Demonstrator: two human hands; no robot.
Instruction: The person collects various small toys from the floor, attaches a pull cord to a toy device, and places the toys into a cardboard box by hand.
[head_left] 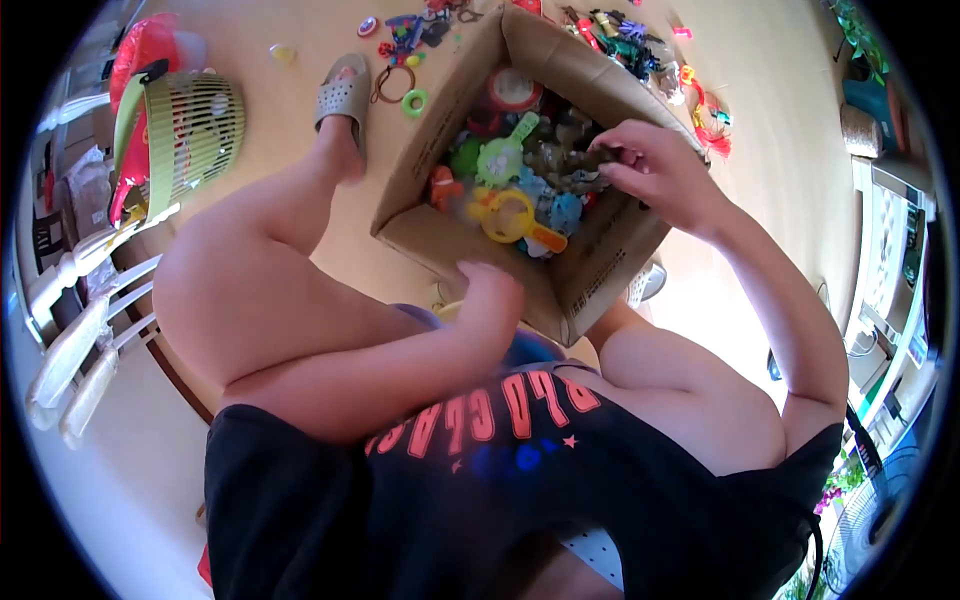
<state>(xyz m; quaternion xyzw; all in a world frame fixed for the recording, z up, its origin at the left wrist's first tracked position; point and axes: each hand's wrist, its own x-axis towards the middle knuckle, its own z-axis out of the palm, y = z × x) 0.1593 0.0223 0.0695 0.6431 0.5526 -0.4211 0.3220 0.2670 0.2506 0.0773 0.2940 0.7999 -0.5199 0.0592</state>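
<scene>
An open cardboard box full of small toys stands between my legs. My right hand reaches over its right side, fingers curled in a pinch. Dark olive toys lie right at those fingertips; what the pinch holds is hard to make out. Beside them are a light green turtle-like toy, a yellow ring-shaped toy with an orange handle and light blue pieces. My left hand is by the near side of the box, its fingers mostly hidden.
Scattered toys lie on the floor beyond the box, with a green ring to its left. A green slatted basket stands at the left, near a white chair. A fan is at the lower right.
</scene>
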